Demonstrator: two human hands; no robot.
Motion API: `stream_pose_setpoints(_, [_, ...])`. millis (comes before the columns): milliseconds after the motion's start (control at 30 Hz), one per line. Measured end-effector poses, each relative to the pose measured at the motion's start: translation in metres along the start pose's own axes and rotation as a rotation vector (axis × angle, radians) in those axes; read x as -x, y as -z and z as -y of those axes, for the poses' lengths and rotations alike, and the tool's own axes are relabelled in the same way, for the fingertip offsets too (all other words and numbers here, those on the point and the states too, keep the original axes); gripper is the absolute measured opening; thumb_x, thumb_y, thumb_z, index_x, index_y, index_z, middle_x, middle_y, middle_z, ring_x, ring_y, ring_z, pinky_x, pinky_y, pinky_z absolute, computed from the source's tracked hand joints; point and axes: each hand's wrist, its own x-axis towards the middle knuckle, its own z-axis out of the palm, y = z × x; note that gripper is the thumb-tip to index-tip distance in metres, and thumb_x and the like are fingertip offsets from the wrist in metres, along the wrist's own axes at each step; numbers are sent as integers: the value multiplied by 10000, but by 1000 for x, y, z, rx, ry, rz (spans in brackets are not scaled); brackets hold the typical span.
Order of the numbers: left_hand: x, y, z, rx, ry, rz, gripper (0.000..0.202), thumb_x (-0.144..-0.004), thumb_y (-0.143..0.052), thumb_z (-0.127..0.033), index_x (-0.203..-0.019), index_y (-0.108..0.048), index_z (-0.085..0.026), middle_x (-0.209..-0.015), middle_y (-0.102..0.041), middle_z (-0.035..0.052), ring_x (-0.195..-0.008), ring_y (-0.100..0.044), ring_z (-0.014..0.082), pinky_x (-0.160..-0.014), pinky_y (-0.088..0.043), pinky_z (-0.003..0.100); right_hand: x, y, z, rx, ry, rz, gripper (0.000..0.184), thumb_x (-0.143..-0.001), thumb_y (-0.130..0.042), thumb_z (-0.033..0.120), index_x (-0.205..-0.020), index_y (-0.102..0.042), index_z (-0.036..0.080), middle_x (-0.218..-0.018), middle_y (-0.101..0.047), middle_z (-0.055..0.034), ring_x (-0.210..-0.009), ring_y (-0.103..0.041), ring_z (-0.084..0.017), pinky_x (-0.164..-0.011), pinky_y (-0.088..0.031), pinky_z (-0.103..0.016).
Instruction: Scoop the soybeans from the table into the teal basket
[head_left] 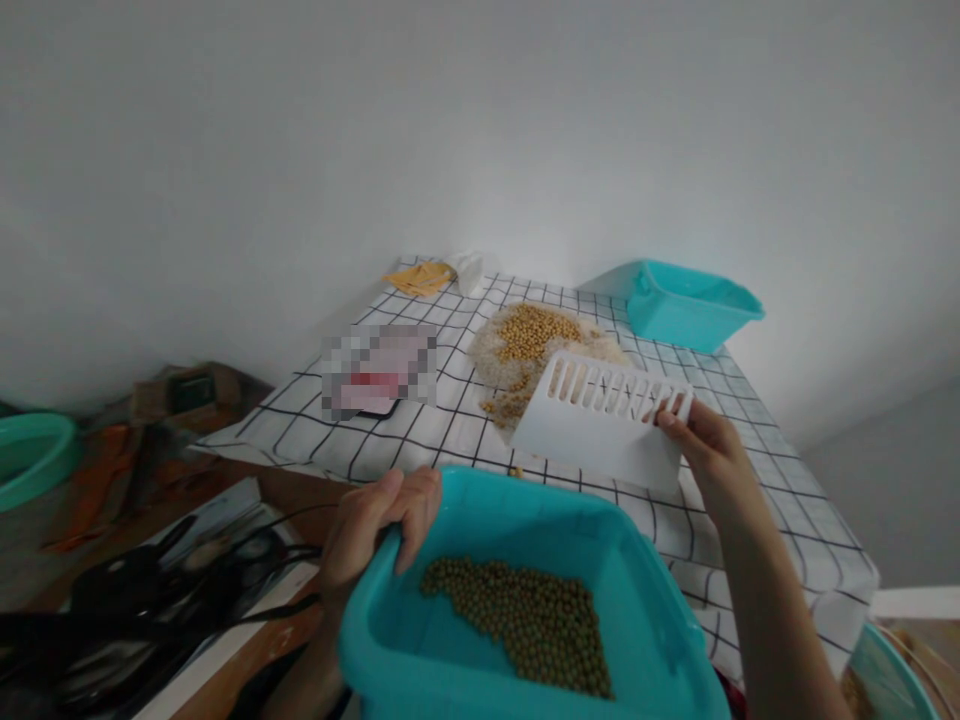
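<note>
My left hand point(390, 510) is closed over the left rim of a turquoise plastic bin point(525, 495). Small round golden-brown beads point(525, 620) lie in a heap on the floor of this bin. My right hand point(701, 435) grips the right end of a white slotted plastic panel point(585, 440), which is tilted with its row of slots at the top. The panel stands in front of a pile of gold beads point(536, 330) mixed with pale grains point(491, 350), and hides part of it.
A second turquoise bin point(694, 305) stands at the back right of the checked tablecloth point(442, 430). A blurred-out flat object point(382, 370), a yellow cloth point(420, 279) and a white crumpled bag point(469, 272) lie on the left. Below left are a green basin point(34, 460) and dark cables.
</note>
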Motion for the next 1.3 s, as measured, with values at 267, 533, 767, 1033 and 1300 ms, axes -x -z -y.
stream_pose_setpoints(267, [0,-4,0,35,2,-63,661,-1068,-234,-305,-459,-469,-206,-432,-416,4,-492,-357,187,-612,-321,391,-1,1,-1,-18,25,-46,185,-860,-716,424,-835,-717,241,-872,-708,-29,-816,-609,-214,-719,-450,-303])
stream_pose_setpoints(533, [0,1,1,-20,-31,-5,642,-1070,-197,-283,-487,-456,-207,-435,-423,6,-494,-376,191,-615,-347,386,1,4,-5,-8,-5,-13,204,-874,-701,434,-865,-715,231,-837,-680,-32,-779,-603,-214,-691,-445,-308])
stream_pose_setpoints(767, [0,5,1,-55,-31,50,642,-1072,-207,-298,-493,-470,-209,-434,-449,6,-487,-403,191,-618,-362,380,1,7,-5,4,13,-38,203,-871,-705,440,-919,-721,244,-857,-693,-32,-799,-614,-220,-709,-461,-316])
stream_pose_setpoints(1033, [-3,-1,-4,-56,-32,1,649,-1064,-218,-277,-471,-470,-204,-421,-445,10,-469,-384,185,-608,-354,374,2,9,-5,50,9,-69,199,-877,-685,441,-914,-715,248,-826,-701,-44,-823,-638,-256,-715,-481,-342])
stream_pose_setpoints(1300, [-7,-12,-8,-50,-76,-76,660,-1058,-213,-246,-440,-438,-195,-384,-413,-1,-430,-354,167,-580,-342,360,3,6,-7,38,6,-15,215,-872,-691,454,-854,-718,242,-887,-726,-44,-852,-643,-248,-744,-481,-327])
